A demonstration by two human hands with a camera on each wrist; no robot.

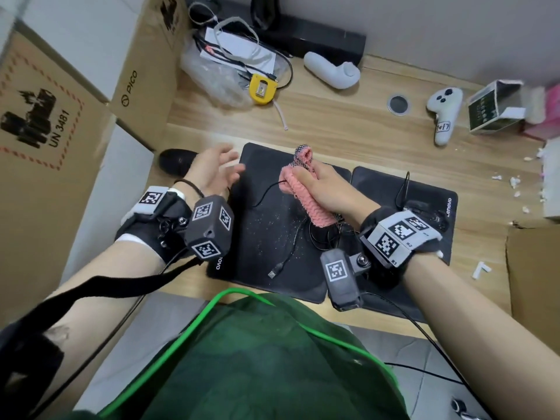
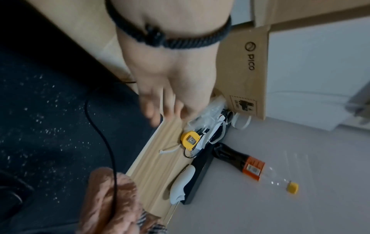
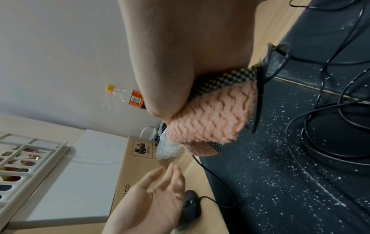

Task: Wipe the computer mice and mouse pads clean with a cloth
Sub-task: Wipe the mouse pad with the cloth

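My right hand (image 1: pixel 321 186) grips a rolled pink cloth (image 1: pixel 298 195) with a checkered edge, held above the left black mouse pad (image 1: pixel 263 237), which is speckled with white dust. In the right wrist view the cloth (image 3: pixel 216 120) bulges from my fist with a black cable against it. My left hand (image 1: pixel 212 171) hovers open with spread fingers over the pad's left edge, holding nothing. A black mouse (image 1: pixel 175 160) lies on the desk just left of it, its cable (image 1: pixel 266 189) running across the pad. A second black pad (image 1: pixel 430 201) lies to the right; a dark mouse (image 1: pixel 424 210) sits on it behind my right wrist.
Cardboard boxes (image 1: pixel 60 131) wall the left side. A yellow tape measure (image 1: pixel 262 89), plastic bags, white controllers (image 1: pixel 444 113) and a small carton (image 1: pixel 497 107) sit at the back. Coiled cable and a USB plug (image 1: pixel 274 272) lie on the left pad. White crumbs dot the right desk.
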